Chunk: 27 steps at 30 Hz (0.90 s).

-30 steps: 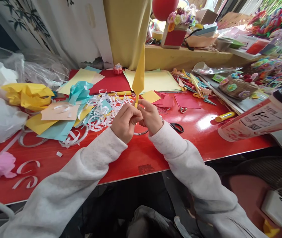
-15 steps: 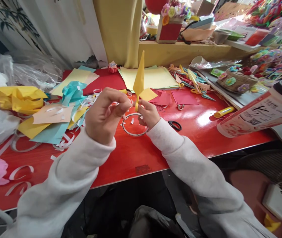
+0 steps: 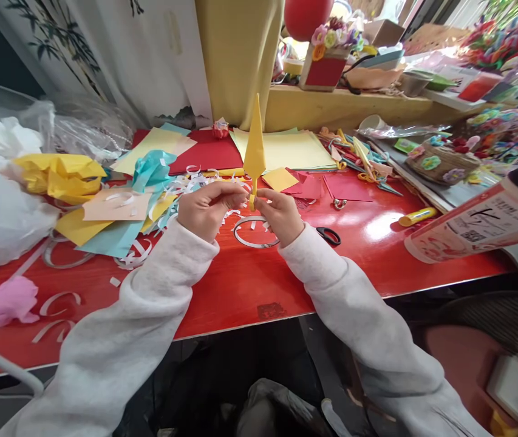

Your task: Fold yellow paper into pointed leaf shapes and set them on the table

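Observation:
A folded yellow paper spike [image 3: 254, 155] stands upright between my hands, with a long pointed blade and a narrow stem curled at its lower end. My right hand [image 3: 281, 212] pinches the stem between thumb and fingers. From the other side, my left hand [image 3: 208, 209] is closed, thumb and forefinger pressed together against the stem. Just below my hands is a thin tape ring [image 3: 255, 244]; whether it rests on the table or touches my right fingers, I cannot tell.
Black-handled scissors [image 3: 329, 236] lie right of my right wrist. Paper sheets [image 3: 286, 149] and white scraps spread over the red table [image 3: 235, 309]. A tall cup [image 3: 472, 221] and a yellow tube [image 3: 418, 216] are at right. Plastic bags [image 3: 3, 212] and pink crumpled paper [image 3: 8, 301] are at left.
My left hand has come in and lowered from beside the spike to its stem, fingertips now meeting there. The right hand keeps its pinch. The view has shifted slightly.

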Available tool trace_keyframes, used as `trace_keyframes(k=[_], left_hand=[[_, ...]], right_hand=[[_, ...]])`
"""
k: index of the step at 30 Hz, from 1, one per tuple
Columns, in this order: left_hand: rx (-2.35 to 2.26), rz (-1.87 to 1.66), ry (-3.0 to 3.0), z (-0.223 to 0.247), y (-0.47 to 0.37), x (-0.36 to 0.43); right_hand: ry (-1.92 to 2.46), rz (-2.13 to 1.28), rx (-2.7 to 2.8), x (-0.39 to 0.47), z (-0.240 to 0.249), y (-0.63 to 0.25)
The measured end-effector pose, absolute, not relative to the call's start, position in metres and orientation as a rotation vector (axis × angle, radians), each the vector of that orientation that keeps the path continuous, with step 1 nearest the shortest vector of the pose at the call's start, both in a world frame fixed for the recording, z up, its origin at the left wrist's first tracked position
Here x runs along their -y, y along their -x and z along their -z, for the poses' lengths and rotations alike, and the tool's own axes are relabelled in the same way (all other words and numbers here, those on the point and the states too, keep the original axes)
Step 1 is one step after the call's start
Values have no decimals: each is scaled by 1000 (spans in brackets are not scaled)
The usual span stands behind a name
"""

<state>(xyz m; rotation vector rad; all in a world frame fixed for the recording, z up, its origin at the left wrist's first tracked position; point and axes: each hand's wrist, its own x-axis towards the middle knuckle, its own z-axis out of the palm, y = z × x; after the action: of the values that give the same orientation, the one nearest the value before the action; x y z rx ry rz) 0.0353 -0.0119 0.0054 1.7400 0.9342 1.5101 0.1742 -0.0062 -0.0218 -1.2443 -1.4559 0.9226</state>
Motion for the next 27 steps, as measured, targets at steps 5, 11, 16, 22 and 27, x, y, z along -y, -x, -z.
trace_keyframes(k=[5, 11, 16, 22, 27], left_hand=[[-883, -1412, -1870, -4, -31, 10], [-790, -1424, -2027, 2, -29, 3], [-916, -1359, -1867, -2, -29, 5], [-847, -1242, -1733, 8, -25, -6], [-796, -1219, -1594, 16, -27, -9]], right_hand=[[1219, -917, 1464, 5, 23, -176], [1197, -891, 1481, 4, 26, -177], [1126, -963, 1441, 7, 20, -180], [1004, -946, 1485, 10, 10, -187], [1043, -1014, 1474, 14, 7, -189]])
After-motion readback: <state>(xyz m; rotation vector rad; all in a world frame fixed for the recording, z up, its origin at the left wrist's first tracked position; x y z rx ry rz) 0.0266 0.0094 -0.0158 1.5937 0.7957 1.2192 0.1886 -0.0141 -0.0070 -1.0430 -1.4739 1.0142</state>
